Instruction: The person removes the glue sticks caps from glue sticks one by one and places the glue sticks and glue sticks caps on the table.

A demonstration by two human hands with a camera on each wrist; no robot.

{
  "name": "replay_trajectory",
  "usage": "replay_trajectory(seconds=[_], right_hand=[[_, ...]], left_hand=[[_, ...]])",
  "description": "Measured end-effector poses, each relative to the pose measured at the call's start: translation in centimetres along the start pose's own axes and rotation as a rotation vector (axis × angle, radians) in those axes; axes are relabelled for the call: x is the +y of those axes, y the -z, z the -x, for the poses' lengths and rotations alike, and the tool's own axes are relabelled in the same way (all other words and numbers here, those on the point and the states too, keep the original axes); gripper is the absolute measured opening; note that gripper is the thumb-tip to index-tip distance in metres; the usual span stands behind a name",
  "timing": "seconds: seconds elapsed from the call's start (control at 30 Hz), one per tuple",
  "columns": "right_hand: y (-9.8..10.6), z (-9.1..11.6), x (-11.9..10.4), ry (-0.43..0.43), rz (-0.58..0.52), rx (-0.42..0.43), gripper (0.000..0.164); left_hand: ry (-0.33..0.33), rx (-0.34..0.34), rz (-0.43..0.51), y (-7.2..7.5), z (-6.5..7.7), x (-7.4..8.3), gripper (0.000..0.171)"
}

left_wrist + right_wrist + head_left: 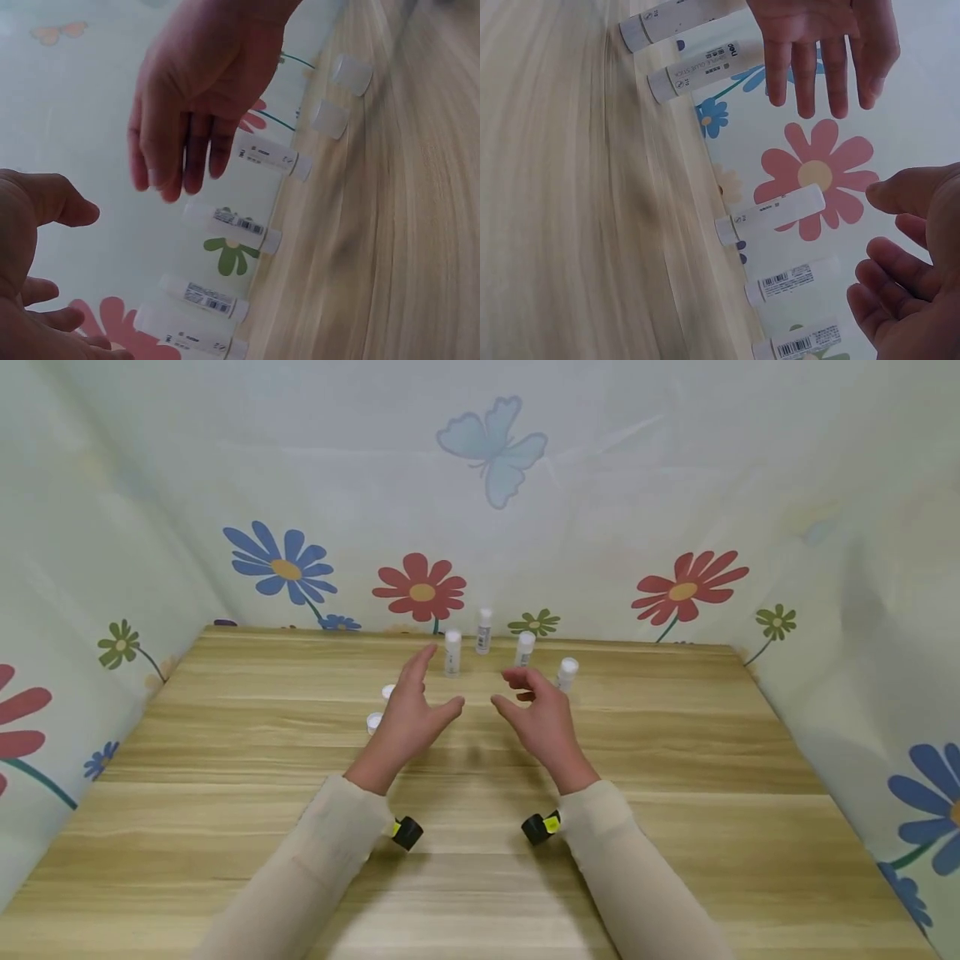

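Left hand [405,717], right hand [543,720] hovering, fingers [417,670] loose, empty; glue sticks [452,656] standing near surface [675,843] far edge, probably light; pinch mid-barrel.

Glue sticks [452,653] are white with dark print; the tabletop [675,735], streaky tan; sleeves [326,852], cream; backdrop [592,539], flowered red, blue, green.

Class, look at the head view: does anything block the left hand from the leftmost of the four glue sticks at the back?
Nothing visible does: only tabletop shows between the left hand and that glue stick.
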State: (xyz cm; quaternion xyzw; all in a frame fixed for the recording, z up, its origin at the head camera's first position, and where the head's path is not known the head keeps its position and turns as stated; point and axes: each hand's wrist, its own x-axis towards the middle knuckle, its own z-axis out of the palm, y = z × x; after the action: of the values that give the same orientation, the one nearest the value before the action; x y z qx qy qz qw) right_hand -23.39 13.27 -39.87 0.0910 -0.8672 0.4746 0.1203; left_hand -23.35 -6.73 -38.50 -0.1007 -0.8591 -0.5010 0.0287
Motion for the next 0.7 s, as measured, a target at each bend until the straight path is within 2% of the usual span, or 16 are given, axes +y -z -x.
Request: replay_trajectory(seconds=[0.47,0.7], right_hand=[[-2.5,-2.5,0.3,-0.031,-0.063,0.02,0.041],[-3.6,-3.7,0.9,-0.052,-0.049,0.034,0.04]], left_hand=[[0.093,0.049,-0.01,-1.9,-2.1,-1.3,0.08],[0.106,0.071,0.048,-3.0,-3.1,-2.1,0.073]])
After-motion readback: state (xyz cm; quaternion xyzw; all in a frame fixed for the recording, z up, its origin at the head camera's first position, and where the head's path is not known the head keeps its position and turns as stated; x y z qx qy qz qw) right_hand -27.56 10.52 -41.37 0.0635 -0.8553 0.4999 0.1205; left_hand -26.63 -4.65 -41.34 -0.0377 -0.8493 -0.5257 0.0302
